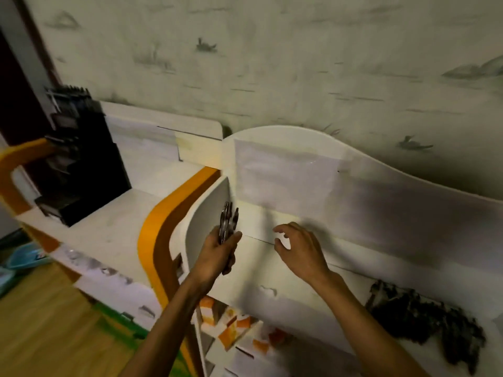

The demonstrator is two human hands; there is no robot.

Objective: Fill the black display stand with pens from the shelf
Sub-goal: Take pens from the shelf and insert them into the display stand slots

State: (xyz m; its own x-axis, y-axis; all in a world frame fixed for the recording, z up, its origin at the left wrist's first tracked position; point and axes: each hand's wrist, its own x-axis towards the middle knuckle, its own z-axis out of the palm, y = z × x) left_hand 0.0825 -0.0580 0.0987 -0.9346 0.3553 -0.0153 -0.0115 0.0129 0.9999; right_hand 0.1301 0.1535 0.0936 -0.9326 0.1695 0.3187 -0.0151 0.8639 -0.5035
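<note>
- Pale wallpaper [272,50] with faint ink-wash boats and hills fills the background behind white furniture with curved orange trim [155,232]; no writing or brand can be read anywhere, as the picture is soft and blurred.
- A white shelf [294,284] with a wavy back panel [353,191] runs across the right half; a lower white surface [114,229] sits to the left, beyond the orange trim.
- The black display stand [81,159] stands upright on that lower surface at far left, stepped in tiers, with a row of dark pens showing along its top tier.
- The left hand [217,254] is curled round a bunch of pens [228,227] — held upright, their tips pointing up above the thumb, just beside the shelf's curved side panel.
- The right hand [299,248] hovers over the shelf, near the left hand but apart from it, fingers loosely bent and spread, holding nothing.
- A dark pile of pens [424,322] lies on the shelf at lower right, well apart from both hands — single pens cannot be told apart.
- Below the shelf, orange-and-white patterned boxes [234,322] show dimly.
- A wooden floor [40,322] and a pale blue basin [24,259] lie at lower left.
</note>
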